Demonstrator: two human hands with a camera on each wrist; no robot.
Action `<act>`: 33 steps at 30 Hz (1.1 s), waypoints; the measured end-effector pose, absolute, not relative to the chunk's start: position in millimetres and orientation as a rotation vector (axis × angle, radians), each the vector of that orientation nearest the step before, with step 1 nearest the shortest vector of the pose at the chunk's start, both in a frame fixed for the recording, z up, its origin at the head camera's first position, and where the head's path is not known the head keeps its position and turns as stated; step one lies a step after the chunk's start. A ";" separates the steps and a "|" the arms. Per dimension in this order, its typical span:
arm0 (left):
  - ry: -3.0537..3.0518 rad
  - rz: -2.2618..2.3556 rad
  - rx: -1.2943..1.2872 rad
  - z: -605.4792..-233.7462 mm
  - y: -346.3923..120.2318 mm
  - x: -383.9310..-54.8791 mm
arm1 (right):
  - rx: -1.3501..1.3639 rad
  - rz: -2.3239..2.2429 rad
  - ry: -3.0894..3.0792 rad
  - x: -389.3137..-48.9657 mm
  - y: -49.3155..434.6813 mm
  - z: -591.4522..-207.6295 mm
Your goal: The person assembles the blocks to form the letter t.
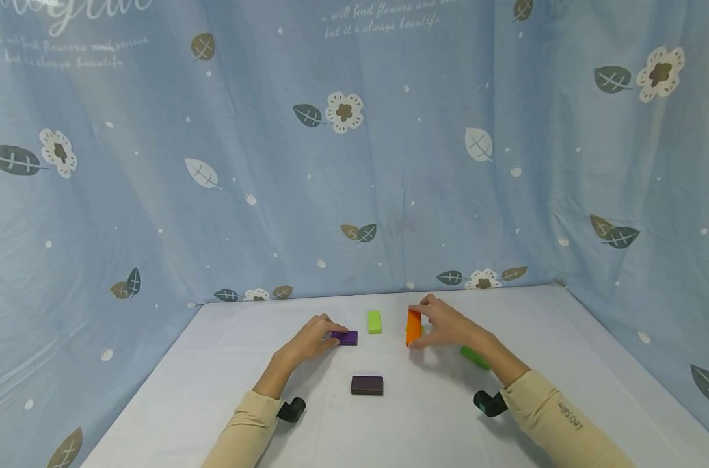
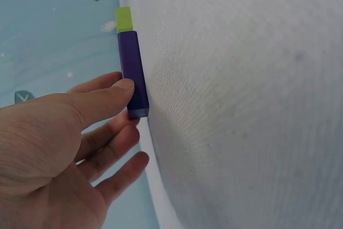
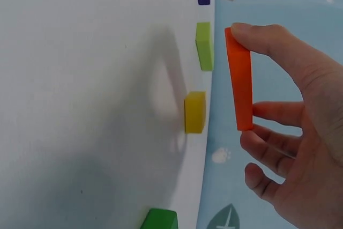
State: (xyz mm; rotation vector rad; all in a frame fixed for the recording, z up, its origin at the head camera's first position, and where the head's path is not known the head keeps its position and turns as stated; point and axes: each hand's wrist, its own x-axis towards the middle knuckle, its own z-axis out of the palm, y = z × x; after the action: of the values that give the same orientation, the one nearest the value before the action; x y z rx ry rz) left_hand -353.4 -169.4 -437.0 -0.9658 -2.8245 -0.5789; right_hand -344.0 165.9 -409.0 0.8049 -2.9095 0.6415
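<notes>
My left hand (image 1: 312, 339) pinches a purple block (image 1: 346, 338) between thumb and fingers at the table's left middle; the left wrist view shows the thumb across the purple block (image 2: 134, 71). In my right hand (image 1: 448, 325) an orange block (image 1: 413, 326) is gripped by its two ends. The right wrist view has the orange block (image 3: 241, 81) held up off the table, apart from a yellow block (image 3: 195, 112). A light green block (image 1: 374, 322) lies between the hands, behind the purple one.
A dark brown block (image 1: 367, 385) lies nearer the front of the white table (image 1: 331, 429). Under the right forearm, a green block (image 1: 475, 358) is partly hidden. Black wrist cameras (image 1: 490, 403) sit by both cuffs. A blue patterned curtain (image 1: 272, 195) surrounds the table's back and sides.
</notes>
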 end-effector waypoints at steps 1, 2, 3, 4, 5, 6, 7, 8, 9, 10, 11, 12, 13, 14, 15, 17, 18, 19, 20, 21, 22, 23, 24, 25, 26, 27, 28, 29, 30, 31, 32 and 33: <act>-2.827 -0.579 -0.966 -436.9 -169.4 -353.3 | 0.804 0.641 -2.918 -343.5 164.6 -409.6; -2.828 -0.581 -0.966 -436.7 -169.3 -353.1 | 0.807 0.645 -2.923 -342.9 163.3 -410.0; -2.829 -0.584 -0.967 -436.7 -169.3 -352.9 | 0.812 0.643 -2.929 -342.5 162.1 -410.5; -2.824 -0.582 -0.972 -436.5 -169.5 -352.9 | 0.813 0.649 -2.934 -341.9 160.8 -410.9; -2.827 -0.583 -0.972 -436.2 -169.6 -352.7 | 0.812 0.656 -2.940 -341.5 159.7 -411.4; -2.824 -0.583 -0.974 -436.1 -169.8 -352.5 | 0.811 0.661 -2.943 -341.2 158.4 -411.9; -2.824 -0.580 -0.975 -436.1 -170.1 -352.5 | 0.810 0.663 -2.951 -341.0 157.3 -412.5; -2.820 -0.581 -0.978 -436.2 -170.3 -352.4 | 0.810 0.668 -2.957 -340.6 156.0 -413.1; -2.816 -0.583 -0.982 -436.2 -170.4 -352.3 | 0.811 0.667 -2.961 -340.3 154.8 -413.7; -2.811 -0.579 -0.986 -436.4 -170.4 -352.5 | 0.813 0.673 -2.963 -339.8 153.5 -414.2; -2.817 -0.583 -0.981 -436.2 -170.2 -352.2 | 0.815 0.674 -2.966 -339.6 152.3 -414.7; -2.818 -0.583 -0.981 -436.2 -170.2 -352.2 | 0.820 0.674 -2.970 -339.2 151.1 -414.9; -2.824 -0.584 -0.978 -436.0 -170.0 -352.1 | 0.822 0.678 -2.973 -338.7 150.0 -415.1; -2.821 -0.585 -0.981 -435.9 -170.0 -352.1 | 0.826 0.686 -2.974 -338.2 149.0 -415.2; -2.824 -0.585 -0.979 -435.8 -169.8 -352.1 | 0.828 0.693 -2.975 -337.8 148.0 -415.2; -2.833 -0.590 -0.971 -435.4 -169.4 -351.9 | 0.834 0.707 -2.980 -337.1 146.1 -415.2; -2.833 -0.592 -0.970 -435.2 -169.2 -351.9 | 0.837 0.706 -2.983 -336.7 145.2 -415.3; -2.832 -0.593 -0.969 -435.2 -169.1 -351.9 | 0.842 0.707 -2.986 -336.3 144.3 -415.3; -2.830 -0.593 -0.970 -435.2 -169.0 -351.9 | 0.847 0.706 -2.990 -335.9 143.4 -415.3; -2.833 -0.596 -0.966 -435.0 -168.7 -351.8 | 0.848 0.708 -2.996 -335.5 142.4 -415.5; -2.833 -0.597 -0.967 -434.9 -168.6 -352.0 | 0.849 0.708 -3.002 -335.0 141.5 -415.6; -2.833 -0.592 -0.967 -434.9 -168.6 -352.1 | 0.849 0.713 -3.009 -334.6 140.6 -415.7; -2.831 -0.591 -0.969 -435.0 -168.5 -352.3 | 0.853 0.710 -3.017 -334.1 139.8 -416.0; -2.828 -0.590 -0.972 -435.3 -168.6 -352.6 | 0.855 0.713 -3.025 -333.5 138.9 -416.1; -2.827 -0.587 -0.975 -435.6 -168.6 -353.0 | 0.854 0.718 -3.030 -333.2 138.1 -416.5; -2.825 -0.585 -0.978 -435.9 -168.7 -353.3 | 0.858 0.721 -3.033 -332.8 137.4 -417.0; -2.825 -0.583 -0.979 -436.3 -168.8 -353.7 | 0.866 0.724 -3.035 -332.4 136.7 -417.4; -2.823 -0.582 -0.978 -436.6 -168.8 -353.9 | 0.875 0.725 -3.037 -332.1 136.0 -417.8; -2.826 -0.581 -0.977 -436.7 -169.0 -354.0 | 0.887 0.727 -3.037 -331.9 135.4 -418.3; -2.825 -0.579 -0.977 -437.0 -169.1 -354.1 | 0.900 0.734 -3.035 -331.8 134.7 -418.7; -2.829 -0.577 -0.973 -437.1 -169.1 -354.1 | 0.913 0.737 -3.033 -331.7 134.1 -419.2; -2.832 -0.581 -0.971 -437.3 -169.3 -354.0 | 0.929 0.734 -3.032 -331.7 133.5 -419.9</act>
State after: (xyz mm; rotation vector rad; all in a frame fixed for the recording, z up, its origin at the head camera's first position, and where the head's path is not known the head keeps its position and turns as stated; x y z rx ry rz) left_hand -354.0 -169.3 -437.3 -0.9705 -2.8321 -0.5805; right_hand -331.7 133.5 -419.9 0.9285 -3.0321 0.7343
